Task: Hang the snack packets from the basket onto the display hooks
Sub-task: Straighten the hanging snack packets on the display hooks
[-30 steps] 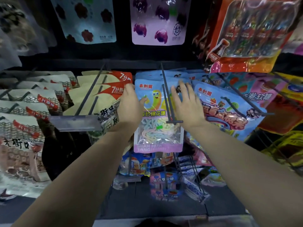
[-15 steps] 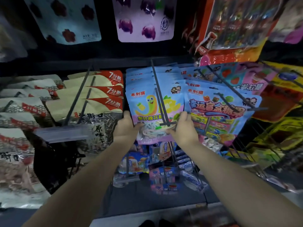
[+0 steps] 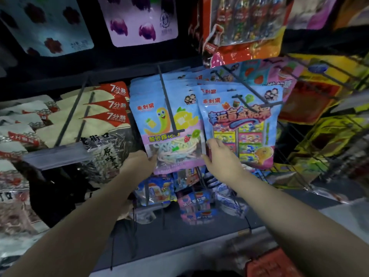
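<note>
A glossy light-blue snack packet printed with a yellow-green cartoon worm (image 3: pixel 169 128) hangs at the front of a stack on a black wire display hook (image 3: pixel 167 100), directly above and between the two hands. The left hand (image 3: pixel 138 166) holds its lower left corner, thumb on the clear window and fingers hidden behind. The right hand (image 3: pixel 221 156) pinches the lower right edge, fingers curled. Just right of the right hand hangs a blue packet with red lettering and a grid of coloured boxes (image 3: pixel 241 124), touching the first. Left of the left hand hang cream packets with red triangular labels (image 3: pixel 99 114). Below both wrists sit smaller blue and pink packets (image 3: pixel 193 204).
</note>
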`<state>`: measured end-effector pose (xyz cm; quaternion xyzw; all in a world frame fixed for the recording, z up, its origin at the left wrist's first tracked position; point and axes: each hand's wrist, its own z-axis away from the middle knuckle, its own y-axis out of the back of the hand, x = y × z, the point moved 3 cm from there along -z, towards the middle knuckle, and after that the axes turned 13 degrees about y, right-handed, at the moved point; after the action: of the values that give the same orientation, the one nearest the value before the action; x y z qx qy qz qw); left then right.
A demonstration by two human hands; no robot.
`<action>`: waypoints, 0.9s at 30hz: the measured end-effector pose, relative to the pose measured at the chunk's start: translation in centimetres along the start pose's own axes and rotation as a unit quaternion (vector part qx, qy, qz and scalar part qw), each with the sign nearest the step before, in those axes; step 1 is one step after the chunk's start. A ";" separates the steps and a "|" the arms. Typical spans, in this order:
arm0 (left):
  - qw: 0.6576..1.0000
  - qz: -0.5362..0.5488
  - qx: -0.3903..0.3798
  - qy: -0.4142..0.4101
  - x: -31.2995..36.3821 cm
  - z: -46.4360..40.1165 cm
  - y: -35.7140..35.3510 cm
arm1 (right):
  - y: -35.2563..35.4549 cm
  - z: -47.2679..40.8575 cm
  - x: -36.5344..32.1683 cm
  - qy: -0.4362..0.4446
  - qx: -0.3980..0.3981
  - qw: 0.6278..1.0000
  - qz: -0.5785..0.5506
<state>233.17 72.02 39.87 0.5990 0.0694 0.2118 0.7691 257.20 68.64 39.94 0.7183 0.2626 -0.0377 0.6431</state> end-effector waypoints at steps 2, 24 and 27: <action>0.999 -0.026 -0.006 -0.027 0.8 1.3 0.1 | 1.5 1.6 0.8 0.010 0.019 1.000 0.007; 0.921 0.358 0.157 -0.007 17.8 5.6 4.3 | 10.7 -4.2 13.5 -0.065 0.127 0.966 -0.217; 0.918 0.360 0.165 0.012 18.9 4.5 4.5 | 10.9 -6.9 14.2 -0.062 0.124 0.974 -0.177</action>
<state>250.72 76.57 48.15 0.6995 -0.1076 0.4666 0.5305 272.06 79.46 45.42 0.7311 0.3381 -0.2275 0.5471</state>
